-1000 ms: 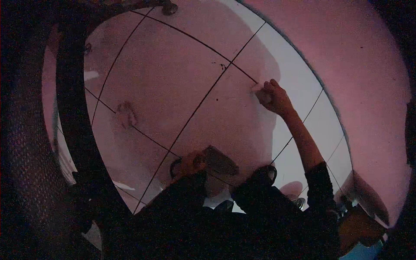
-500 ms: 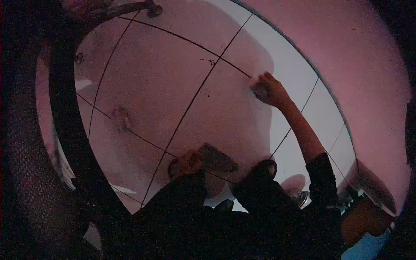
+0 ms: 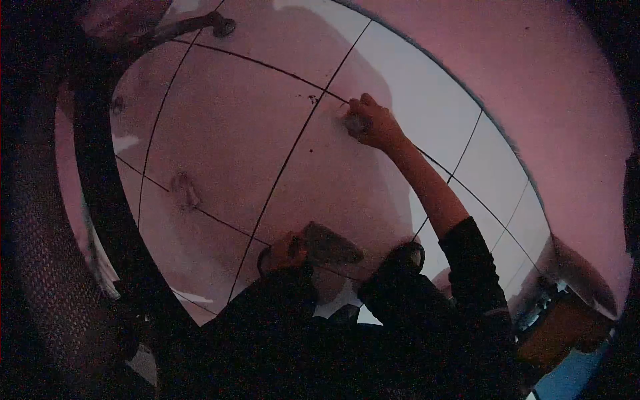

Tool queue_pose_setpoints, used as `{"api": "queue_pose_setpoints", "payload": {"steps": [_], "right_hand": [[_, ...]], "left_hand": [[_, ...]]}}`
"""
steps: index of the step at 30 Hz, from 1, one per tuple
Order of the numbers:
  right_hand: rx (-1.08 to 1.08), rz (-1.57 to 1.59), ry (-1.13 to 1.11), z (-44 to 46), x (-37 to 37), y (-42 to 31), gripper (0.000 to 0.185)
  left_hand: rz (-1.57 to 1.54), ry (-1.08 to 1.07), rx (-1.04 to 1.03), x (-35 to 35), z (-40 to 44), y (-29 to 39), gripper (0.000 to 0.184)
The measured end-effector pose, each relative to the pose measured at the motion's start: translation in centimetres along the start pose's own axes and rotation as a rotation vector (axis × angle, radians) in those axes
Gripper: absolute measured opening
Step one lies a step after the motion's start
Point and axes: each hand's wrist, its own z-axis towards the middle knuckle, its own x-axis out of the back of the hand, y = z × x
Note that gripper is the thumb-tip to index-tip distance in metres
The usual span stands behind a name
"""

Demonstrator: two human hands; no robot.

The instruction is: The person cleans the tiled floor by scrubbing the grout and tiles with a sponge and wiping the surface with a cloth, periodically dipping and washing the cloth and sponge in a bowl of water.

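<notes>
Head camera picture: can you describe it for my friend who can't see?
A person's right hand, fingers curled, reaches over a tiled floor in dim light. Lower in view, a dark flat object, too murky to name, shows beside what looks like the left hand.

Looks like a dim household room — tiled floor [image 3: 267, 107] towards eleven o'clock, plain pink wall [image 3: 553, 87] at two o'clock.
</notes>
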Motion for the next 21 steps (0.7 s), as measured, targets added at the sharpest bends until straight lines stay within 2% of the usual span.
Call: {"api": "queue_pose_setpoints", "payload": {"steps": [2,3,5,7,9,10,12,14,15,17,18,20,21], "right_hand": [[0.001,-0.034,0.028,-1.5,0.3,0.3,0.043],[0.008,-0.062,0.046,-2.6,0.2,0.3,0.042],[0.032,-0.090,-0.025,-5.7,-0.6,2.1,0.042],[0.052,-0.125,-0.095,-8.6,-0.3,2.0,0.042],[-0.198,-0.007,-0.186,-10.9,0.7,0.8,0.041],[-0.195,-0.011,-0.188,-10.8,0.3,0.9,0.041],[-0.058,-0.052,0.055,-10.4,-1.0,0.8,0.040],[-0.069,-0.089,0.109,-7.5,-2.4,0.2,0.040],[-0.079,-0.125,0.160,-5.6,-2.9,-0.1,0.040],[-0.078,-0.084,0.153,-2.0,-2.3,-1.6,0.040],[-0.077,-0.049,0.147,-0.9,-1.8,-2.0,0.041],[-0.088,-0.036,0.116,-0.1,-1.1,-2.1,0.040],[-0.095,-0.028,0.072,0.0,-0.9,-2.2,0.039]], "left_hand": [[-0.133,-0.016,-0.139,-1.0,-1.2,-3.6,0.035],[-0.133,-0.014,-0.136,-0.9,-1.4,-3.3,0.035],[-0.311,-0.117,0.136,-0.5,-1.6,-1.8,0.036],[-0.233,-0.099,0.168,0.3,-0.8,0.4,0.037],[-0.152,-0.084,0.193,1.2,0.3,3.3,0.037],[-0.115,-0.091,0.280,1.6,1.0,5.0,0.037],[-0.037,-0.105,0.458,2.4,2.3,8.4,0.038],[0.049,-0.130,0.636,2.9,2.8,10.0,0.038],[0.053,-0.133,0.638,2.7,2.6,9.2,0.038],[0.049,-0.115,0.353,1.8,1.2,5.0,0.038],[0.059,-0.121,0.352,1.0,0.0,1.8,0.038],[0.010,-0.131,0.072,-0.5,-2.1,-3.8,0.037],[0.012,-0.128,0.068,-0.1,-1.5,-2.6,0.037]]}}
